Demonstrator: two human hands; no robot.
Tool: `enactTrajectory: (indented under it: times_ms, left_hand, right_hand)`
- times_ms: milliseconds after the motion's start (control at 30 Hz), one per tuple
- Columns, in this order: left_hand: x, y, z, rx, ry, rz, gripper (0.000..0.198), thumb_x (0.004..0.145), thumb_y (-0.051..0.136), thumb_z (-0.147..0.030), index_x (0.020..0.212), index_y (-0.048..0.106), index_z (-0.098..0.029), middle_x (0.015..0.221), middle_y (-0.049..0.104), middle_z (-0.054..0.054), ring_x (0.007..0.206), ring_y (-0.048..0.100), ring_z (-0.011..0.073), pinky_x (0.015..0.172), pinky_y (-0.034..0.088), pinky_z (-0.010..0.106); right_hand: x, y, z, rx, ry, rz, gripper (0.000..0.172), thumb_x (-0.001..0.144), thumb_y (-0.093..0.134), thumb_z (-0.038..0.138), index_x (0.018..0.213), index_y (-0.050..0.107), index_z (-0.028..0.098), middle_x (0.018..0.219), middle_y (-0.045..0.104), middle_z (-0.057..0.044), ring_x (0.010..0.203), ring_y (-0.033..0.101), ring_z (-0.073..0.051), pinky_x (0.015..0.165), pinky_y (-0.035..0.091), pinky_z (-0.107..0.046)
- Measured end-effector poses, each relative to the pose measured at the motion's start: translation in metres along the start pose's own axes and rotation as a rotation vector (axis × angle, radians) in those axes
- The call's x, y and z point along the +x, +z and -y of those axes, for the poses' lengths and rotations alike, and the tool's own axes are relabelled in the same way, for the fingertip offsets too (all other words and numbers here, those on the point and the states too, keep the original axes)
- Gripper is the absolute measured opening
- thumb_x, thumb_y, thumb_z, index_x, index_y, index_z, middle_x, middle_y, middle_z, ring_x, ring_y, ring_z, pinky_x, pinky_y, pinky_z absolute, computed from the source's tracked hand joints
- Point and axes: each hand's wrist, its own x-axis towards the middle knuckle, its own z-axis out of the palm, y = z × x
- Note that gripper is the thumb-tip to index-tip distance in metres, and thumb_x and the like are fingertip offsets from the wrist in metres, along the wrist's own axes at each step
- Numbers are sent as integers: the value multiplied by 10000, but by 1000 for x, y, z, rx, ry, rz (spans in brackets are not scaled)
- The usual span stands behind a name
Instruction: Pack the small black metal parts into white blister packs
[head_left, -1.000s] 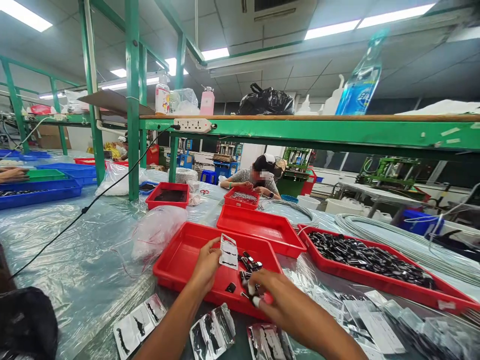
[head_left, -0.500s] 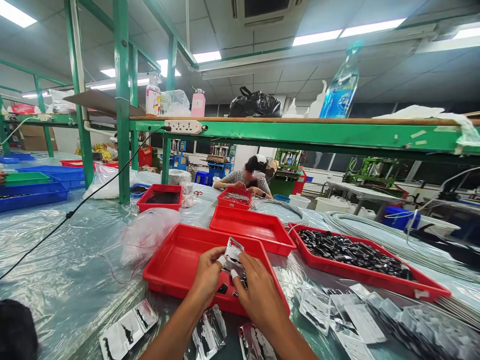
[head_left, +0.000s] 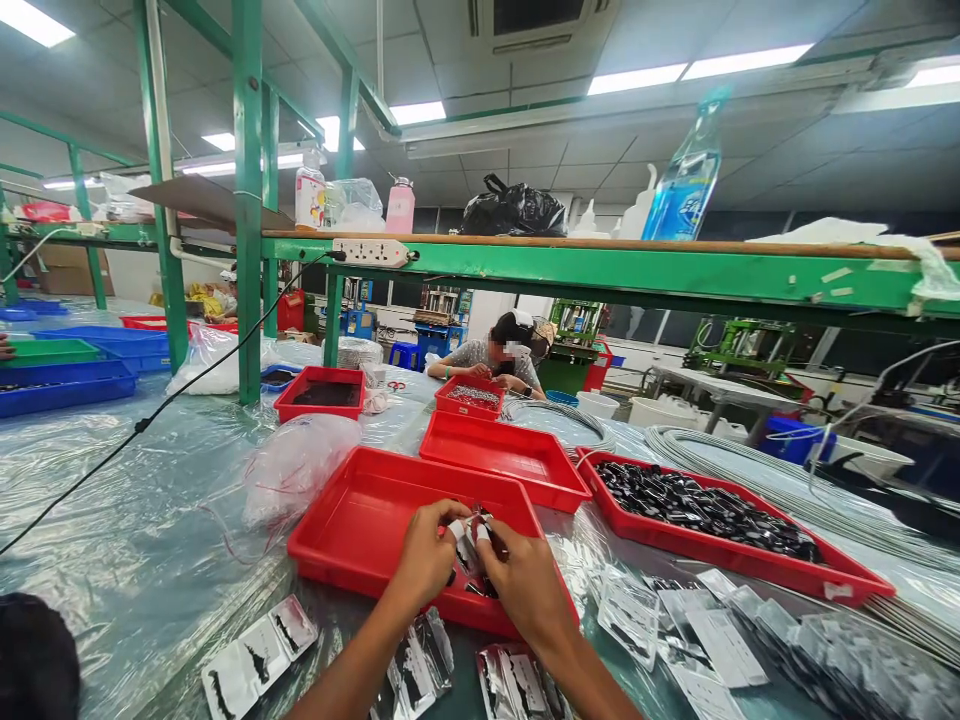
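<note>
Over the near red tray (head_left: 352, 515), my left hand (head_left: 429, 552) and my right hand (head_left: 525, 578) meet with bent fingers, white covers on some fingertips. Both pinch a small silvery-white foil packet (head_left: 466, 556), partly hidden by the fingers. Small black pieces (head_left: 480, 588) lie in the tray below my right hand. In front of the tray are torn foil packs: a white strip (head_left: 259, 655) at the left, a silvery pack (head_left: 420, 665) between my forearms, and another pack (head_left: 517, 680) under my right forearm.
At right, a red tray (head_left: 750, 535) holds many black parts, with clear packets (head_left: 840, 645) heaped before it. Another red tray (head_left: 510, 450) sits behind mine. A plastic bag (head_left: 300, 465) lies left. Across the table a person (head_left: 487, 355) works under the green shelf (head_left: 600, 262).
The packet was held up with its printed face showing; now it is lower and tilted between my fingers. My hands have drawn closer together around it.
</note>
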Motion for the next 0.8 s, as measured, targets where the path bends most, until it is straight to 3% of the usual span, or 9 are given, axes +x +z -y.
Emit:
enactTrajectory:
  times_ms: [133,300,433,500,567,667,800]
  left_hand:
    - [4,-2,8,67,-31,-118,262,766,462,-74,870,694,-138,904,702,66,846,632,158,791,443,236]
    - [9,-10,9,75,-60,-220,236,799,491,-116,882,709,-148,887,701,66,828,626,152,753,441,218]
    - [12,-20,6,8,-99,-292,203,769,512,-160,851,696,-130,880,694,93,657,593,132,572,416,199]
    - [12,-21,4,-87,-124,-267,227,736,531,-222,875,677,-116,898,692,113,601,587,135,507,427,207]
    - [12,-18,1,-207,-149,-205,292,663,586,-276,891,660,-110,884,696,119,640,616,147,546,482,216]
    - [8,-12,-4,-363,-195,-106,495,535,687,-345,957,630,-93,849,704,121,705,646,163,669,525,230]
    - [3,-10,-7,-471,-242,-39,693,479,741,-314,1109,563,-86,862,710,118,740,657,155,734,506,213]
  right_hand:
    - [-1,8,-5,66,-25,-124,495,857,371,420,1118,685,140,901,695,-62,748,644,-169,722,443,-263]
    - [4,-4,0,300,160,-134,494,812,431,508,1031,708,162,931,694,-57,831,662,-184,774,490,-278]
    - [11,-13,-5,318,250,-150,577,798,425,575,1082,682,143,1026,679,-89,970,651,-230,928,494,-366]
    - [12,-14,-6,190,169,-173,574,814,424,516,1194,629,136,1186,620,-104,1126,591,-251,1038,440,-431]
    - [9,-12,-4,72,13,-205,515,834,419,419,1241,589,155,1287,544,-98,1213,525,-238,1081,411,-450]
    - [2,-4,5,9,-173,-170,392,864,402,290,1180,607,181,1238,523,-88,1136,544,-174,1024,477,-372]
    - [-3,6,10,-70,-216,-153,379,871,429,218,1201,607,172,1270,501,-104,1158,533,-184,1023,490,-367]
